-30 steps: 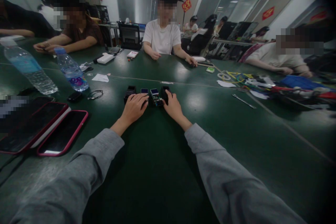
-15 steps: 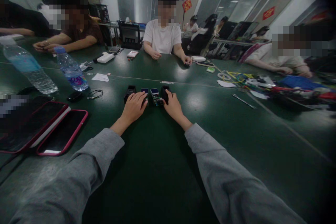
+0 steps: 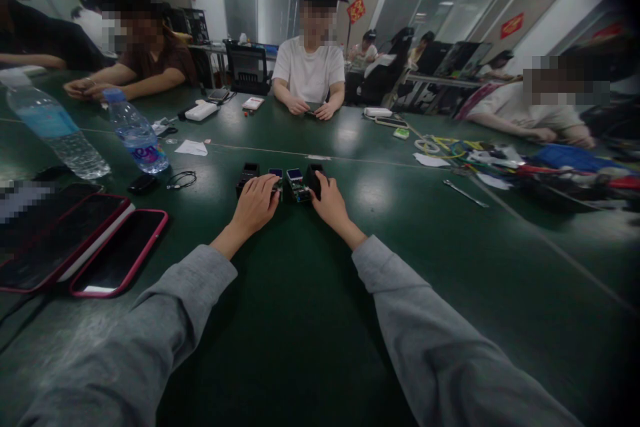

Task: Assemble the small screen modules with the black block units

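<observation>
Two small circuit boards with little screens and two black plastic cases stand in a row on the green table. My left hand (image 3: 256, 205) is closed, its fingertips and thumb on the left circuit board (image 3: 275, 174), partly covering it. The left black case (image 3: 247, 172) sits just beyond that hand. My right hand (image 3: 330, 203) closes around the right black case (image 3: 315, 174), with the fingers over its top and the thumb on its near left side. Between my hands, the right circuit board (image 3: 299, 187) leans tilted, screen facing up, beside the right thumb.
At left are two water bottles (image 3: 137, 133), a phone in a red case (image 3: 120, 253) and a thin cable (image 3: 181, 179). A wrench (image 3: 465, 193) and a heap of wires (image 3: 540, 173) lie at right. Opposite sits a person in a white shirt (image 3: 309, 73).
The person opposite has drawn the hand at the right inward, and both their hands now meet at a small dark object. My own hands and the parts show no visible movement.
</observation>
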